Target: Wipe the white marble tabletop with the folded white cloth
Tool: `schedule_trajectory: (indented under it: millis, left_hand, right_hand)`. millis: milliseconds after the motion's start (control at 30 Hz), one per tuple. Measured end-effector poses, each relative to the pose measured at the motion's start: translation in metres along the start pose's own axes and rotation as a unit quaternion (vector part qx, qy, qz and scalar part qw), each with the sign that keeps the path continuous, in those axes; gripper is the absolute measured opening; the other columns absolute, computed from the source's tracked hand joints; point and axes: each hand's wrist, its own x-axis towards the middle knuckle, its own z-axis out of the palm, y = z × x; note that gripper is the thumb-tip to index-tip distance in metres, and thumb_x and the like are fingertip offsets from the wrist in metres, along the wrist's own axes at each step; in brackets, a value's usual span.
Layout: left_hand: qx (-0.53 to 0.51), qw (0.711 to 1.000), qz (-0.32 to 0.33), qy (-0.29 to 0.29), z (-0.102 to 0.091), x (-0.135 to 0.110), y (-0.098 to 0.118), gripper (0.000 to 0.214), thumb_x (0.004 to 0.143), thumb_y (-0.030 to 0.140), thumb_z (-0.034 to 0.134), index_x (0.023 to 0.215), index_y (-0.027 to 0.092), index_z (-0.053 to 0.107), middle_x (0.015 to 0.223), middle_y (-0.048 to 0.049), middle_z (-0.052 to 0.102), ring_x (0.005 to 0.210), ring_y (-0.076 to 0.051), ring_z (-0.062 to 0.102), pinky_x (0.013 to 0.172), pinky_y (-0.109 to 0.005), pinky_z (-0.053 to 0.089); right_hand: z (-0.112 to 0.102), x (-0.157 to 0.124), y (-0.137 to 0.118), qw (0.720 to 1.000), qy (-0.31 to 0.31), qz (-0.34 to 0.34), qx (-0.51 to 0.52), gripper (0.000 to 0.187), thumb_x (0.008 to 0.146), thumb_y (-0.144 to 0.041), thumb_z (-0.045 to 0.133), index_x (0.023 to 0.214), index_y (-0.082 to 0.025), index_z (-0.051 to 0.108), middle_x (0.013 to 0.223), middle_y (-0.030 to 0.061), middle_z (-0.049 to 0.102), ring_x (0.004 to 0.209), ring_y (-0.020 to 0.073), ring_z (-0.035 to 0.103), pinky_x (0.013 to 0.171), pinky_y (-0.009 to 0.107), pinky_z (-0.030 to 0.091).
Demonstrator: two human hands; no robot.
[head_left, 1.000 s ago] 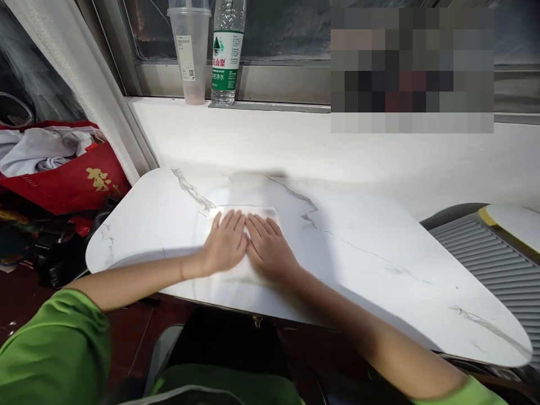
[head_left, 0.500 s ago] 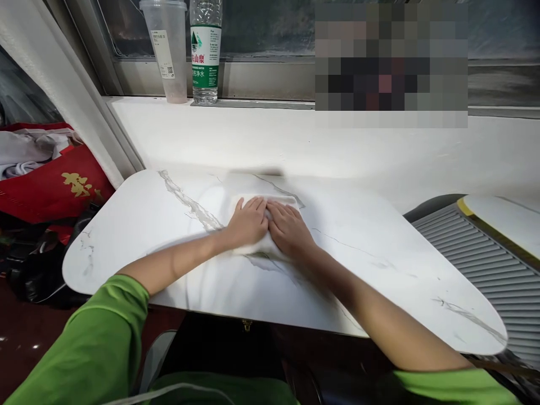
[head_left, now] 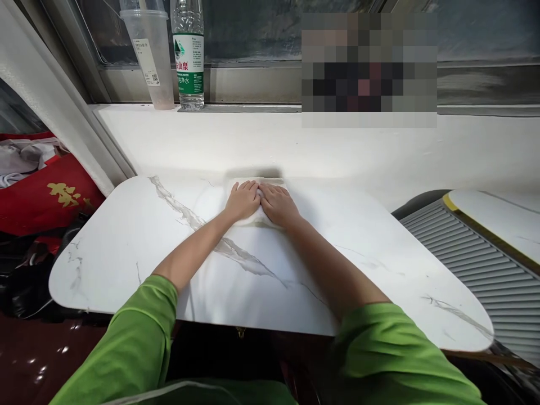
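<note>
Both hands press down on a folded white cloth (head_left: 257,220) on the white marble-patterned table (head_left: 358,247), close to the wall. My left hand (head_left: 243,201) lies flat over the cloth's left part, fingers stretched towards the wall. Beside it, my right hand (head_left: 278,204) rests on the right part with its fingers also extended. The two hands touch or nearly touch in the middle. Most of the cloth is hidden beneath them; its far edge and near edge show.
On the window ledge stand a lidded plastic cup (head_left: 147,56) and a green-labelled water bottle (head_left: 188,62). A red bag (head_left: 50,191) with cloth items is at the left. To the right are a grey ribbed surface (head_left: 455,253) and another marbled top (head_left: 502,216).
Both hands have pushed the cloth farther away across the table, towards the wall. The arms are more stretched out, and the camera view has shifted slightly.
</note>
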Motion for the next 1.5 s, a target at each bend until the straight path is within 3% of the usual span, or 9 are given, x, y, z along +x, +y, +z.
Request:
schedule_trajectory:
  millis: [200, 367, 467, 600, 833, 1000, 1133, 1300, 1500]
  left_hand:
    - [-0.008, 1.0, 0.008, -0.018, -0.001, -0.062, 0.048, 0.053, 0.102, 0.023, 0.025, 0.151, 0.006, 0.035, 0.159, -0.011, 0.034, 0.149, -0.021, 0.027, 0.125, -0.046, 0.013]
    - [-0.023, 0.995, 0.093, -0.032, 0.007, -0.113, 0.102, 0.056, 0.1, 0.026, 0.03, 0.15, 0.002, 0.035, 0.159, -0.0155, 0.033, 0.15, -0.027, 0.025, 0.124, -0.056, 0.006]
    - [-0.036, 0.988, 0.139, -0.047, 0.015, -0.119, 0.135, 0.057, 0.1, 0.027, 0.03, 0.15, 0.0, 0.034, 0.16, -0.0164, 0.031, 0.15, -0.029, 0.023, 0.123, -0.058, 0.008]
    - [-0.062, 0.981, 0.173, -0.068, 0.023, -0.1, 0.174, 0.057, 0.099, 0.024, 0.029, 0.15, -0.001, 0.033, 0.16, -0.0164, 0.032, 0.15, -0.028, 0.024, 0.123, -0.056, 0.012]
    - [-0.082, 0.979, 0.182, -0.035, 0.045, -0.015, 0.195, 0.052, 0.098, 0.023, 0.03, 0.145, 0.004, 0.041, 0.156, -0.0149, 0.04, 0.146, -0.026, 0.032, 0.123, -0.052, 0.016]
    - [-0.057, 0.983, 0.157, -0.073, 0.052, 0.071, 0.173, 0.053, 0.099, 0.021, 0.026, 0.149, 0.007, 0.036, 0.16, -0.0117, 0.034, 0.149, -0.022, 0.027, 0.124, -0.049, 0.012]
    - [-0.044, 0.99, 0.114, -0.075, 0.053, 0.117, 0.147, 0.055, 0.099, 0.022, 0.022, 0.151, 0.007, 0.033, 0.161, -0.0103, 0.031, 0.15, -0.02, 0.024, 0.124, -0.045, 0.012]
    - [-0.039, 0.994, 0.09, -0.055, 0.052, 0.124, 0.131, 0.054, 0.1, 0.023, 0.021, 0.151, 0.011, 0.036, 0.161, -0.0085, 0.032, 0.15, -0.019, 0.025, 0.124, -0.045, 0.013]
    - [-0.031, 0.991, 0.103, -0.078, 0.04, 0.074, 0.128, 0.056, 0.101, 0.023, 0.02, 0.154, 0.006, 0.029, 0.163, -0.0094, 0.027, 0.151, -0.021, 0.022, 0.124, -0.046, 0.011]
  right_hand:
    - [-0.021, -0.082, -0.008, 0.999, 0.021, -0.042, -0.017, 0.053, 0.094, -0.022, 0.026, 0.138, -0.007, 0.052, 0.145, 0.0158, 0.054, 0.137, 0.0268, 0.047, 0.115, 0.047, 0.034]
    - [-0.046, -0.176, -0.007, 0.995, 0.08, -0.053, -0.038, 0.05, 0.096, -0.024, 0.028, 0.136, -0.007, 0.053, 0.141, 0.0164, 0.058, 0.134, 0.0283, 0.05, 0.112, 0.049, 0.038]
    - [-0.062, -0.215, 0.006, 0.995, 0.086, -0.022, -0.051, 0.048, 0.095, -0.024, 0.031, 0.136, -0.009, 0.053, 0.14, 0.0157, 0.059, 0.132, 0.029, 0.052, 0.111, 0.05, 0.041]
    - [-0.078, -0.234, 0.04, 0.993, 0.076, 0.06, -0.068, 0.045, 0.094, -0.024, 0.032, 0.13, -0.013, 0.057, 0.134, 0.0128, 0.063, 0.126, 0.0275, 0.057, 0.109, 0.049, 0.044]
    - [-0.075, -0.188, 0.119, 0.989, 0.072, 0.113, -0.07, 0.049, 0.089, -0.024, 0.033, 0.13, -0.017, 0.059, 0.135, 0.0109, 0.063, 0.127, 0.0281, 0.056, 0.108, 0.05, 0.044]
    - [-0.064, -0.109, 0.157, 0.99, 0.083, 0.101, -0.06, 0.047, 0.088, -0.023, 0.035, 0.126, -0.014, 0.06, 0.131, 0.0136, 0.065, 0.122, 0.031, 0.058, 0.106, 0.049, 0.043]
    - [-0.057, -0.052, 0.164, 0.992, 0.059, 0.095, -0.058, 0.044, 0.09, -0.023, 0.033, 0.123, -0.015, 0.061, 0.124, 0.0143, 0.068, 0.116, 0.0313, 0.059, 0.101, 0.047, 0.043]
    - [-0.052, -0.03, 0.158, 0.991, 0.036, 0.109, -0.07, 0.043, 0.09, -0.02, 0.033, 0.123, -0.016, 0.06, 0.123, 0.0135, 0.068, 0.115, 0.0296, 0.06, 0.101, 0.045, 0.043]
    - [-0.046, -0.067, 0.131, 0.992, 0.05, 0.078, -0.083, 0.048, 0.089, -0.022, 0.034, 0.131, -0.012, 0.056, 0.139, 0.0155, 0.059, 0.126, 0.0312, 0.054, 0.106, 0.05, 0.041]
